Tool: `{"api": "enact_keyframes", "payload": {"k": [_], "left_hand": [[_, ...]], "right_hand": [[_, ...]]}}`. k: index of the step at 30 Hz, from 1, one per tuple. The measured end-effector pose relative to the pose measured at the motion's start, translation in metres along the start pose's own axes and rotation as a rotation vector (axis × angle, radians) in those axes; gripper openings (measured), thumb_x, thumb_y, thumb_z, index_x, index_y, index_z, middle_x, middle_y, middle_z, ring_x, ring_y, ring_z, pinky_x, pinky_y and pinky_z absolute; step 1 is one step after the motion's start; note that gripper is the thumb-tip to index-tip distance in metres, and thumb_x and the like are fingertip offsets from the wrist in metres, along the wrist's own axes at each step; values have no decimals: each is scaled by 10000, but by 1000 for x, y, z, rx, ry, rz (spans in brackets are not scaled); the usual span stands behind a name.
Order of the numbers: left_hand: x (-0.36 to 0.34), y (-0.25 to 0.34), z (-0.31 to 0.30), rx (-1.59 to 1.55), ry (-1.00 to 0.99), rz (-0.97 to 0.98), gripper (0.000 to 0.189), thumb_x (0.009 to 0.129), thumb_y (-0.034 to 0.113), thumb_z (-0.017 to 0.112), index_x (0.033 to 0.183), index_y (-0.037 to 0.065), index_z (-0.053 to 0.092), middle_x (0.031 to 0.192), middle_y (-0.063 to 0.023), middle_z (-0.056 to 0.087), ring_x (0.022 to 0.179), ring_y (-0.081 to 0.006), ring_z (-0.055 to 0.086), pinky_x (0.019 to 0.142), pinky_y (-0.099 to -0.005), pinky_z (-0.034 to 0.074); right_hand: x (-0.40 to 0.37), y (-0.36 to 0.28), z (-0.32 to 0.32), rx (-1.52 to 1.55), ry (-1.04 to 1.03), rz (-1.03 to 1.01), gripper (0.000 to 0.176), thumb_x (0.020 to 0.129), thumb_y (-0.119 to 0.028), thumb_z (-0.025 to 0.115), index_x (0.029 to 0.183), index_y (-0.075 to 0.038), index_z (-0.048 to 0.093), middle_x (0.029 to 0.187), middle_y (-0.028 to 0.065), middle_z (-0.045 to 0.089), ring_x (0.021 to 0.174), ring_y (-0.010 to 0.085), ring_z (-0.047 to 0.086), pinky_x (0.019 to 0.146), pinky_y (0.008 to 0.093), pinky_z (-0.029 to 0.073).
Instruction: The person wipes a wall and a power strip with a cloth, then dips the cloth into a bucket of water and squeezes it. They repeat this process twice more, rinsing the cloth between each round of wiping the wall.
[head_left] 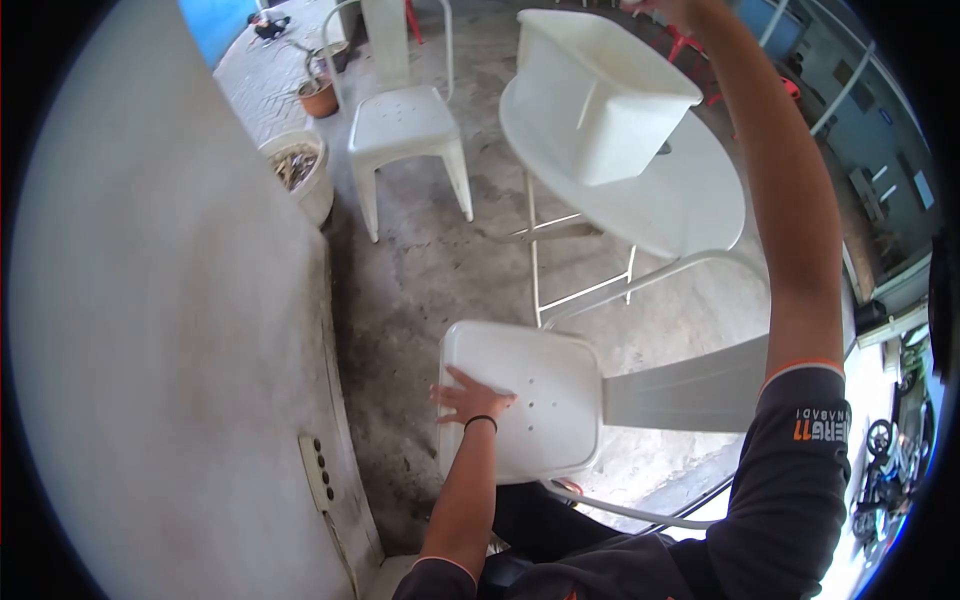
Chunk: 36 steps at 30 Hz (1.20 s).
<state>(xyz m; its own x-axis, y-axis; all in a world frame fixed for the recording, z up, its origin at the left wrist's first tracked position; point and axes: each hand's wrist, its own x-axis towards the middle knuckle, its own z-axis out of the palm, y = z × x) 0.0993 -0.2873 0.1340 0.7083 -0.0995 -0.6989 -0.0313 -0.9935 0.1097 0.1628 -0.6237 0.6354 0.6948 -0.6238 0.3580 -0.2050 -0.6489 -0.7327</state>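
My left hand (472,400) lies palm down with spread fingers on the seat of a white metal chair (560,440). Small holes dot the middle of that seat, and its backrest points to the right. My right arm stretches up past a round white table (690,200). At the top edge, my right hand (680,12) is partly cut off; its fingers look closed around a small whitish thing that I cannot make out. Left of this hand, a deep white plastic tub (630,120) stands on the tabletop.
Another white metal chair (405,125) stands beyond, near a white pot (310,180) and a terracotta plant pot (318,98). Along the left runs a pale wall (180,250) with a socket strip (316,474). Red stools (683,42) and parked motorcycles (880,490) are farther off.
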Motion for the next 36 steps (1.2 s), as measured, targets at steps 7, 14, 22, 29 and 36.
{"api": "enact_keyframes", "payload": {"k": [7,14,22,29,36], "left_hand": [[11,47,-22,-42,-217,-358,1675,496,627,913,1462,165,-375,1544,-326,-277,1455,-418,-280,1124,-707,-3],[13,63,-30,37,-242,-455,1712,460,616,932,1458,155,-379,1556,-323,-250,1483,-405,-215,1144,-683,27],[17,68,-33,78,-260,-486,1693,479,626,922,1456,171,-384,1578,-287,-222,1504,-376,-154,1165,-651,103],[20,62,-26,73,-248,-459,1704,465,615,930,1463,145,-369,1567,-313,-223,1495,-398,-178,1158,-666,84],[22,60,-22,68,-245,-454,1699,477,614,927,1456,143,-378,1567,-317,-215,1497,-394,-173,1157,-666,89]], "right_hand": [[63,131,4,-586,-381,36,584,949,-449,443,1372,-50,483,1349,220,554,1212,377,544,1033,435,402],[93,193,67,-895,-905,252,622,941,-293,458,1526,-139,315,1519,253,351,1359,448,398,1081,522,358],[102,281,105,-865,-1182,69,609,845,-284,562,1430,-142,469,1322,168,539,1148,360,532,1023,543,404],[104,167,27,147,-498,659,507,876,-561,645,1047,-84,662,909,46,627,753,147,582,571,326,482],[93,201,18,283,-387,457,346,946,-355,647,792,-45,647,697,38,577,626,111,514,512,280,388]]}}
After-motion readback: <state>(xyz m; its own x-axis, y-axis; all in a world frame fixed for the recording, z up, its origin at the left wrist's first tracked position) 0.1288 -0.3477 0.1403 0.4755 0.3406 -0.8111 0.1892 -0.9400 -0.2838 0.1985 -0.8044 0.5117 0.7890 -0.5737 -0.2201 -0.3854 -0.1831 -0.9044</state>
